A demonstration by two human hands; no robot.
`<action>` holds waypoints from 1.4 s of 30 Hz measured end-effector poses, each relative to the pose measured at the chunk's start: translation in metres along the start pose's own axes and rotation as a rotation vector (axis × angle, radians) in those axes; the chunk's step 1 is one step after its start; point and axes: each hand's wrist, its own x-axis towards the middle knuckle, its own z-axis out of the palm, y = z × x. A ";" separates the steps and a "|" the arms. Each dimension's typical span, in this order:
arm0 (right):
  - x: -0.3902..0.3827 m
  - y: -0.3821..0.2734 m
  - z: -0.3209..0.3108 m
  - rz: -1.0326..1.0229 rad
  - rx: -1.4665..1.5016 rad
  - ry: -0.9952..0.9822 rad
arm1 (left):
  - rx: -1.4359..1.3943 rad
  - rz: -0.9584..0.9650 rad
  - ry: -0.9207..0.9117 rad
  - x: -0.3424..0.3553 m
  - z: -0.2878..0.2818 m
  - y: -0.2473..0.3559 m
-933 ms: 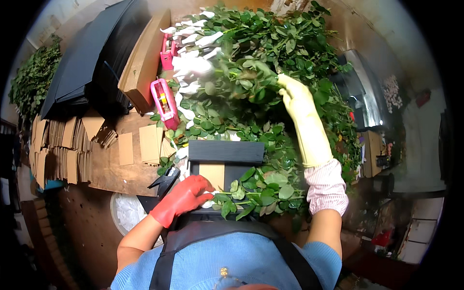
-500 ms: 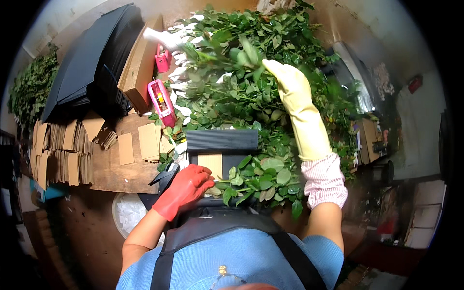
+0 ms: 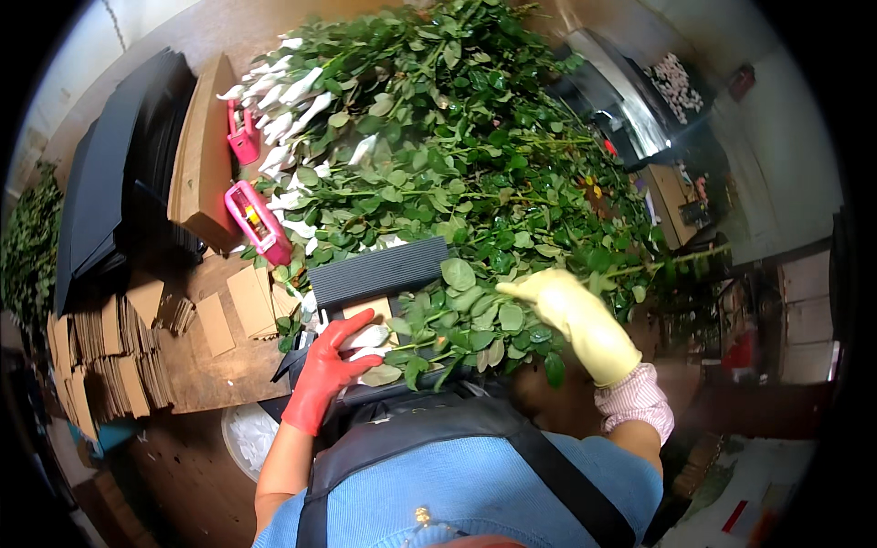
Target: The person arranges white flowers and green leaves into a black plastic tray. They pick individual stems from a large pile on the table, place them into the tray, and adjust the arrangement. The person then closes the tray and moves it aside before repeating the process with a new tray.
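Note:
My left hand (image 3: 329, 370), in a red glove, has thumb and forefinger apart around white-capped rose buds (image 3: 369, 340) above a tan board (image 3: 376, 304) by a ridged dark bar (image 3: 376, 272). Leafy stems (image 3: 480, 324) run rightward from the buds. My right hand (image 3: 571, 315), in a pale yellow glove, is among these leaves, forefinger stretched leftward and other fingers curled; what they hold is hidden. Behind lies a large pile of leafy rose stems (image 3: 438, 110), white caps (image 3: 297, 87) on its left ends.
At left are dark sheet stacks (image 3: 114, 173), an upright brown board (image 3: 196, 160), two pink tape dispensers (image 3: 258, 222) (image 3: 242, 134) and small cardboard pieces (image 3: 119, 365) on the wooden table (image 3: 206, 388). A bucket of white scraps (image 3: 248, 438) sits below.
My right hand has come down from the upper pile to the front stems. White buds now show under my left hand, whose fingers have spread. The view has shifted slightly.

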 end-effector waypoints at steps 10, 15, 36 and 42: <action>0.094 -0.032 -0.108 -0.062 0.052 0.458 | 0.687 0.310 0.062 0.001 -0.001 0.018; 0.216 -0.052 -0.074 0.153 -0.358 0.057 | 0.793 0.425 0.113 0.012 0.005 -0.009; 0.201 -0.029 -0.099 0.273 -0.235 -0.124 | 0.458 0.287 0.086 0.009 -0.003 -0.007; 0.186 -0.007 -0.115 0.175 0.155 0.516 | 0.508 0.255 0.120 0.008 0.000 -0.014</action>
